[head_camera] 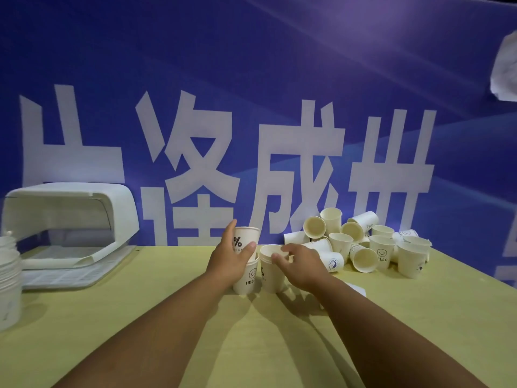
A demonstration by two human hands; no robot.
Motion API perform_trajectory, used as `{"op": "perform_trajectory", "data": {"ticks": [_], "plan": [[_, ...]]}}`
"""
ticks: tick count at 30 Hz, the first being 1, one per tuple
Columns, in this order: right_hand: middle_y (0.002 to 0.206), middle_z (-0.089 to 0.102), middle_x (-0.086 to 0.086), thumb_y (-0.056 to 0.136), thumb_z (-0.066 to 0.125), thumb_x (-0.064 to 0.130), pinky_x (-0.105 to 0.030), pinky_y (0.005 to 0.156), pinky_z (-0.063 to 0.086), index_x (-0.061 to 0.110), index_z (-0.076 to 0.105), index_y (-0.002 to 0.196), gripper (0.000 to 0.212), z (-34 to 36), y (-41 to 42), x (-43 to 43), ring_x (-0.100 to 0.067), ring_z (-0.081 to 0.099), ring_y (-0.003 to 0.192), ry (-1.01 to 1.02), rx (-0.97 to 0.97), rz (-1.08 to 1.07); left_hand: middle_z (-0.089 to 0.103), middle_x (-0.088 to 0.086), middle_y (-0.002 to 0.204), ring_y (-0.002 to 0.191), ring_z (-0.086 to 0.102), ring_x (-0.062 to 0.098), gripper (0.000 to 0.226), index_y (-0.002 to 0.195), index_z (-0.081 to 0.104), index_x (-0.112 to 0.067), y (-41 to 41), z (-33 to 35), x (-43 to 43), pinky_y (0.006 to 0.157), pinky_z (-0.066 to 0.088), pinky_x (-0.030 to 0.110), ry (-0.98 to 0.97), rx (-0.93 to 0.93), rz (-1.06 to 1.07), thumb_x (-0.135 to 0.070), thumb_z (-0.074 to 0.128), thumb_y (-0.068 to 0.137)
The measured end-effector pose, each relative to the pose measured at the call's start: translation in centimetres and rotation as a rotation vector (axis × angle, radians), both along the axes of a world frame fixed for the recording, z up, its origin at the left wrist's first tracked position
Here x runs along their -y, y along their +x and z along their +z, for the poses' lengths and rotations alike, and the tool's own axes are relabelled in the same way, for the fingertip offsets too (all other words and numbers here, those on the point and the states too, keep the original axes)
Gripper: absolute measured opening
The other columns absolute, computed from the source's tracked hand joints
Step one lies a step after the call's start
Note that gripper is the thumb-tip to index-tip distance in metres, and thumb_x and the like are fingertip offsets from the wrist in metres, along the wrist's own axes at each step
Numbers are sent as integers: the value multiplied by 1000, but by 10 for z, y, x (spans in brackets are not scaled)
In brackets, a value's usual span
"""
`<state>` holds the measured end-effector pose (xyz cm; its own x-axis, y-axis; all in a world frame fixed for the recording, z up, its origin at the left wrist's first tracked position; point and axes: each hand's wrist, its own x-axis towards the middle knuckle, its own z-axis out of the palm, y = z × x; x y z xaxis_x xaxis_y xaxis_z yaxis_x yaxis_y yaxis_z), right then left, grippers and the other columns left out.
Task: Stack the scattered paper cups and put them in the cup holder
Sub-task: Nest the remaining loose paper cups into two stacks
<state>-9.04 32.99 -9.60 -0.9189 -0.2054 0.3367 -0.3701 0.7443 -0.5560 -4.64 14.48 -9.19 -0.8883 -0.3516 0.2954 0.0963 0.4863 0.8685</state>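
Heaped cups (382, 252), nested pair (249, 278), upright cup (270, 275)

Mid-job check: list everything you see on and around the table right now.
loose paper cups: heap, too jumbled to count, white, table's right rear
% cup: one, white, nested in the HELLO cup, table centre
second cup: one, white, just right of those
cup stack: one, white, far left edge
cup holder: one, white, left rear
table: one, yellow-green
banner: one, blue with white characters, behind the table
left hand: grips the % cup
right hand: pinches the second cup's rim
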Motion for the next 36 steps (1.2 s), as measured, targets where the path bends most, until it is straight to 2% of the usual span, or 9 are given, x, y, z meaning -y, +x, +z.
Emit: {"op": "perform_trajectory", "data": {"ticks": [4, 8, 11, 17, 19, 22, 26, 30, 36], "plan": [[132, 63, 4, 93, 58, 58, -36, 96, 48, 26, 55, 137, 55, -2, 0, 3, -20, 59, 117, -27, 5, 6, 45, 2, 152, 124, 57, 27, 62, 151, 26, -42, -4, -4, 3, 90, 51, 38, -96, -1, -8, -34, 60, 99], [135, 62, 5, 92, 60, 58, -38, 97, 50, 29, 49, 139, 56, -3, 2, 2, -20, 60, 118, -18, -1, 13, 54, -1, 131, 104, 58, 19, 32, 119, 54, -28, -6, -9, 9, 87, 52, 36, -167, 30, 64, -49, 59, 96], [135, 62, 3, 92, 61, 55, -43, 99, 52, 30, 47, 140, 56, 2, 6, -4, -21, 60, 118, -112, -26, 23, 59, 2, 124, 101, 59, 20, 43, 109, 68, -18, -3, -12, 12, 87, 51, 36, -244, 60, 96, -54, 47, 99], [119, 70, 2, 93, 64, 47, -27, 76, 51, 22, 63, 123, 39, 24, 18, -40, -12, 61, 95, -167, -105, -70, 57, -2, 128, 114, 54, 21, 40, 126, 61, -27, 9, -8, -1, 92, 51, 40, -352, -8, 221, -53, 47, 100], [117, 69, 3, 84, 68, 59, -33, 83, 54, 24, 63, 121, 52, 22, 21, -60, -13, 62, 98, -61, -39, -81, 57, -6, 113, 106, 51, 17, 30, 112, 62, -27, 17, -2, -15, 86, 47, 33, -462, -144, 322, -51, 50, 98], [128, 62, 4, 57, 72, 82, -36, 92, 54, 31, 52, 135, 96, 11, 33, -86, -17, 60, 110, 109, 156, -67, 57, -8, 94, 86, 52, 13, 15, 90, 56, -26, 25, 2, -43, 71, 49, 28, -429, -250, 282, -39, 56, 97], [141, 54, 4, 52, 87, 66, -36, 98, 51, 35, 44, 143, 105, -3, 34, -110, -22, 55, 123, 211, 255, -76, 61, -5, 74, 70, 58, 18, 17, 78, 53, -24, 20, -8, -87, 64, 52, 37, -295, -122, 34, -28, 55, 94], [135, 58, 3, 65, 88, 43, -40, 99, 51, 30, 45, 142, 89, -20, 20, -136, -22, 57, 117, 176, 197, -145, 67, -5, 92, 83, 64, 17, 8, 94, 64, -25, 1, -24, -124, 69, 52, 32, -211, 57, -162, -24, 56, 96], [113, 60, 8, 64, 86, 49, -42, 89, 53, 31, 47, 130, 79, -45, -5, -164, -20, 59, 101, -120, 105, -266, 64, 5, 120, 70, 58, 12, 35, 126, 62, -34, -36, -44, -160, 57, 44, 22, -73, 275, -303, -19, 51, 97]]}}
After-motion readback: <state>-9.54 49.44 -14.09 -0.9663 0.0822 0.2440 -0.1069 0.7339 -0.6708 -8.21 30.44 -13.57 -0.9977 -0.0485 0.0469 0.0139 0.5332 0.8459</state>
